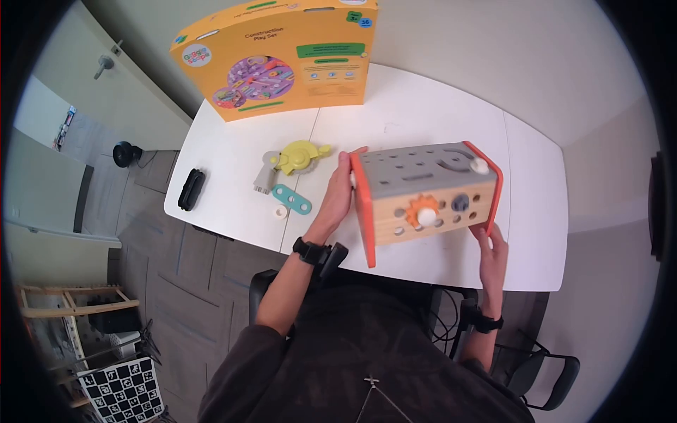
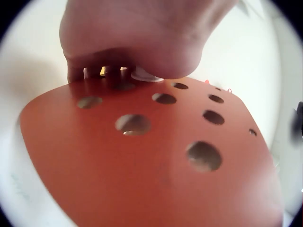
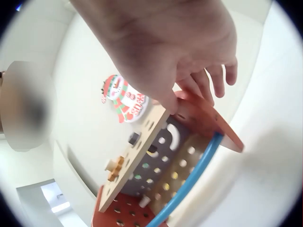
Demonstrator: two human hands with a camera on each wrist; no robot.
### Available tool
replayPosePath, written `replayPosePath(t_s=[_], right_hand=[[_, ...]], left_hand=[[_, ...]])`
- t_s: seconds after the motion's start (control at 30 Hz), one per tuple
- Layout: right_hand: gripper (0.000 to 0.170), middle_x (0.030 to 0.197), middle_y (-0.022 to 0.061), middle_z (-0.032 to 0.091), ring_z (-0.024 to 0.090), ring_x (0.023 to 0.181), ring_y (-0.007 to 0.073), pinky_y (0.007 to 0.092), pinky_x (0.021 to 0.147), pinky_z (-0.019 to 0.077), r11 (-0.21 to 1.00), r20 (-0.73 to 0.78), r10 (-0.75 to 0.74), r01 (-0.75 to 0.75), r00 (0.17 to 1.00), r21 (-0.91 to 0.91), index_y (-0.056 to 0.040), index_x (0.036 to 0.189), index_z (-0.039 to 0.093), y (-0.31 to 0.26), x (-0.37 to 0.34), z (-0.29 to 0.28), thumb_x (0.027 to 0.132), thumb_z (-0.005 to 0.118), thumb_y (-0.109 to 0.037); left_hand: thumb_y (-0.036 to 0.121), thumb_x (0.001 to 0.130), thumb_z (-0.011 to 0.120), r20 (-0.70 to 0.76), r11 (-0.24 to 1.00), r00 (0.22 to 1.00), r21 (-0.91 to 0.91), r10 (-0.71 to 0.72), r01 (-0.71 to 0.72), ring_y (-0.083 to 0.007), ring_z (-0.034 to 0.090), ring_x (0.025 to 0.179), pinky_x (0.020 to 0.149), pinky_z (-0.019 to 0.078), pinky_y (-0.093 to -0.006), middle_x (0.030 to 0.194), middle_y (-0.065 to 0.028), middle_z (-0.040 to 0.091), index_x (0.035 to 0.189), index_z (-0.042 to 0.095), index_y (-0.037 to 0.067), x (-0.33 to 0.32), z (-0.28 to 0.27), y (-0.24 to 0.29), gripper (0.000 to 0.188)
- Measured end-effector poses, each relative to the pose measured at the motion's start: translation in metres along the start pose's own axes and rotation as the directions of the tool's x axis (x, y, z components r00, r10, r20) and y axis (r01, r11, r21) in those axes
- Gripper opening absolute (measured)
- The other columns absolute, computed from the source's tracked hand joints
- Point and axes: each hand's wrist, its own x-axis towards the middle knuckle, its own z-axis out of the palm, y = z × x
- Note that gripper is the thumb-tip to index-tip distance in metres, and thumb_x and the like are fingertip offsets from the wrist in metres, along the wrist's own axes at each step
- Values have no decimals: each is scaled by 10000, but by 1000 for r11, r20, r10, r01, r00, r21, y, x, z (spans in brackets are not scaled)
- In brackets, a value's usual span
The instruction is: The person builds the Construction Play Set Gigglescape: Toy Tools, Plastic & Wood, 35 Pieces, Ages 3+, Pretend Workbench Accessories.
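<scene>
A wooden toy box with a grey top and red end panels (image 1: 363,211) is held tilted between both hands. An orange gear (image 1: 422,211) with a white knob and a dark grey piece (image 1: 460,203) are on its front side. My left hand (image 1: 337,194) lies against the left red panel, also seen in the left wrist view (image 2: 128,38). My right hand (image 1: 493,257) grips the lower right corner; in the right wrist view, the thumb of the right hand (image 3: 175,52) touches the box edge, with a blue bar (image 3: 189,182) below.
Left of the box lie a yellow-green toy saw (image 1: 300,156), a teal strip with holes (image 1: 292,199), a cream ring (image 1: 281,211) and a black case (image 1: 191,189). An orange carton (image 1: 282,63) stands at the back of the white table (image 1: 536,211).
</scene>
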Motion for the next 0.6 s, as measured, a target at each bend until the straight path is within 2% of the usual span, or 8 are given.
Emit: replayPosePath(t_s=[0.07,0.13,0.23,0.3,0.33,0.4,0.47,0.6], right_hand=[[408,1393,134,709,629,1307,224,366,1160,433,998,-26,-54,55,998,43,25,1462,639,-26,1,-12,1115,607,-188],[451,1339,131,738,626,1287,192,360,1152,441,983,-48,-142,147,989,111,50,1471,631,-45,2,-18,1121,600,-233],[529,1412,147,692,599,1339,213,369,1178,428,950,51,-169,149,984,273,50,1542,561,-67,-3,-15,1115,608,-258],[629,1511,139,614,565,1374,216,363,1190,413,928,97,-177,133,979,348,19,1643,427,-52,0,-10,1100,620,-234],[653,1512,131,610,566,1362,208,356,1178,416,929,89,-152,111,984,353,4,1667,392,-57,-3,-2,1095,621,-215],[698,1509,125,607,578,1311,191,336,1144,438,949,89,-110,78,990,306,-25,1714,300,-62,-3,3,1107,598,-195],[669,1507,128,607,583,1278,186,336,1132,445,947,46,-108,89,993,310,-27,1711,309,-56,-1,9,1120,575,-192],[618,1443,109,623,585,1201,171,327,1093,463,950,47,-88,69,995,303,-25,1706,324,-46,3,12,1147,524,-198]], left_hand=[[572,1184,168,-51,996,996,-69,-67,63,-254,544,1433,1269,322,-375,1595,-176,529,1663,397,46,-14,4,3,747],[599,1175,171,53,998,999,-70,5,-1,-259,511,1471,1277,327,-397,1655,-164,456,1705,289,73,-16,-11,-33,756],[560,1165,332,135,991,988,-107,-71,86,-260,692,1195,985,590,-407,1526,-169,535,1707,223,86,-37,-22,-47,728],[496,1159,416,295,963,933,-107,-206,246,-239,765,982,763,667,-358,1426,-167,579,1694,198,81,-53,-29,-43,712],[380,1134,492,268,958,937,-116,-224,262,-191,746,734,562,632,-280,1280,-171,612,1679,148,83,-58,-26,-44,709],[379,1143,458,277,964,928,-19,-251,267,-197,745,736,568,635,-283,1274,-191,614,1685,129,95,-70,-23,-46,694],[403,1163,399,281,913,874,13,-396,409,-197,732,706,561,634,-281,1254,-214,613,1695,113,111,-76,-19,-44,671],[501,1171,318,267,910,870,94,-414,404,-203,723,697,554,624,-294,1248,-208,618,1713,87,126,-85,-14,-33,698]])
